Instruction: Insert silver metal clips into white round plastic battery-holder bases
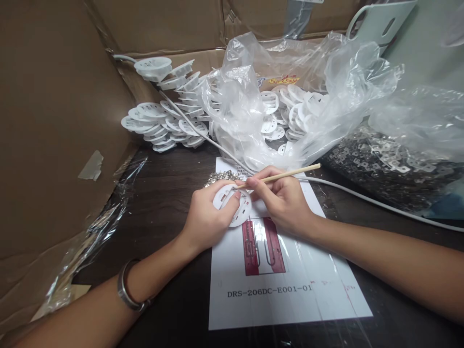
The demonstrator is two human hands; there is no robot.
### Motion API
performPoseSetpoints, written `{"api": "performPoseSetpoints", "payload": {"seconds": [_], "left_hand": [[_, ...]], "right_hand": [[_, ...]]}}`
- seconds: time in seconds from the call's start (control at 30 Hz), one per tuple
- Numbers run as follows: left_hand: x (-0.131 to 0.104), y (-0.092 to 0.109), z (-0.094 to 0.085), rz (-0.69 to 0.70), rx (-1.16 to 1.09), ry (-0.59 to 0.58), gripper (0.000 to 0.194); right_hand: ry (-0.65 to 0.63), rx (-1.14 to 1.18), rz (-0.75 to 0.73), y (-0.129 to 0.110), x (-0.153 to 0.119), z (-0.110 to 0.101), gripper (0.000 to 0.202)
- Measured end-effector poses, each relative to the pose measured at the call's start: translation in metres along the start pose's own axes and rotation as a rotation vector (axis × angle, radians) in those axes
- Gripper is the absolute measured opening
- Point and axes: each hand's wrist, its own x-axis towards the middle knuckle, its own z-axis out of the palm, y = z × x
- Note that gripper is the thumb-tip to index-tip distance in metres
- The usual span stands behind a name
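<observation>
My left hand (212,215) grips a round white plastic disc (242,205) with slots, its thumb lying across the disc's face. A thin wooden stick (295,172) is pinched in my right hand (281,195), and its left end touches the upper part of the disc. Just behind the disc lies a small pile of shiny metal pieces (222,177). Under both hands is a white printed sheet (290,302) with a red-and-white picture and the text "DRS-206DC-E001-01".
Stacked white discs (148,113) stand at the back left. Behind the hands, a clear plastic bag (239,106) holds more discs. Another bag of metal pieces (384,159) sits at the right. A white cable (362,193) crosses the dark table (163,193). Cardboard (54,96) walls the left and back.
</observation>
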Motion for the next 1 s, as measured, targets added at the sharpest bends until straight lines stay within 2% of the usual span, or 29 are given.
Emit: {"api": "performPoseSetpoints", "payload": {"seconds": [1.0], "left_hand": [[-0.0018,-0.0037,0.0002,0.047,0.017,0.026,0.016]], "right_hand": [[0.018,-0.056,-0.04,-0.0017,-0.0011,0.0015,0.023]]}}
